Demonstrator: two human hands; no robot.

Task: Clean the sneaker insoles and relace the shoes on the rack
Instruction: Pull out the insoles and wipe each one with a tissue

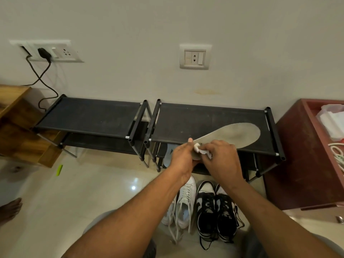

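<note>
A grey insole [232, 134] is held by its heel end in the left hand [181, 157], with its toe end pointing right above the top shelf of the right rack [204, 120]. A white cloth [204, 152] is pinched in the right hand [221, 161] and pressed against the insole near the heel. A second insole [168, 152] is seen on a lower shelf. The left rack [89, 116] is set just beside the right rack. On the floor [83, 192], white sneakers [183, 203] and black-and-white sneakers [216, 211] are set side by side, laces loose. A red cabinet [297, 155] is seen at the right, and a charger [43, 53] is plugged into a socket [65, 52].
</note>
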